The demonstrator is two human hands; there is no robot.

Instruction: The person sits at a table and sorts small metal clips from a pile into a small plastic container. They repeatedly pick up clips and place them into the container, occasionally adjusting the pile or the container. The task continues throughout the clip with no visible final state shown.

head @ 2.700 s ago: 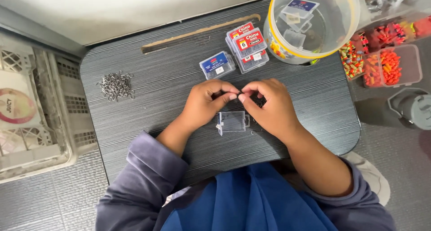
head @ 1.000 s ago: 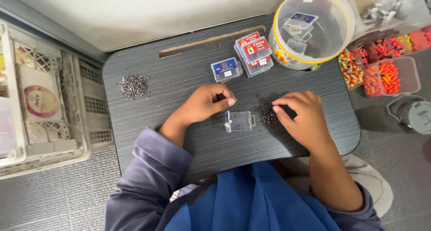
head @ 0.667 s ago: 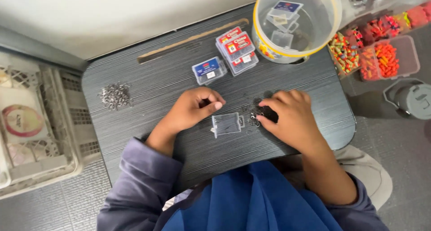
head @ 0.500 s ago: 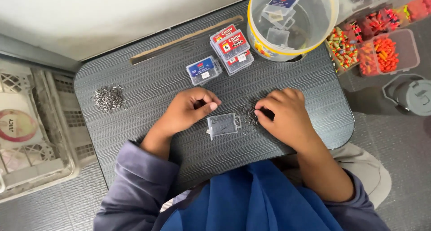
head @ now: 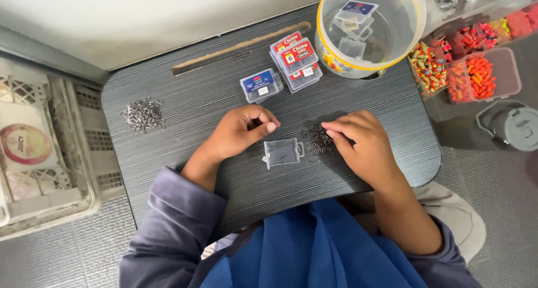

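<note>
Two hands flank a small clear box: right hand fingers pinch at the hook pile beneath them; left hand curled shut, apparently empty, beside the box.

Brightness: even, soft daylight-like light, nothing dim or burnt out.
Source: seems to come from above and the top of the view (the pale wall is the brightest area).
Shadows: faint, short ones under both hands on the tabletop.
Glare: mild sheen on the clear bucket.
Sharpness: centre crisp; slight softness toward the corners.
Distortion: wide-angle bending at the edges.
</note>
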